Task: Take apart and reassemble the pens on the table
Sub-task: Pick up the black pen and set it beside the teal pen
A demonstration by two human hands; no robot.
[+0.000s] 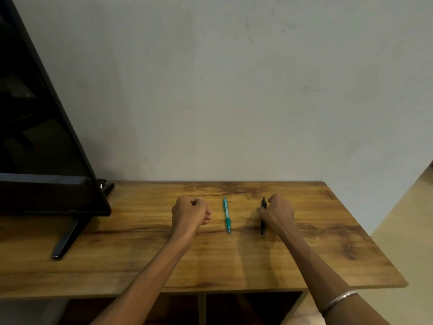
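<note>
Two whole pens lying parallel on table [164,266].
Teal pen [226,215] untouched; black pen [263,221] pinched in right hand [277,213] grip; left hand [191,213] fisted, empty.

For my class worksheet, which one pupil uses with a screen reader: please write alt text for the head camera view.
A person's right hand pinches a black pen lying on a wooden table, while the left hand rests beside it in a fist. A teal pen lies between the hands, and a dark monitor stands at the left.
</note>
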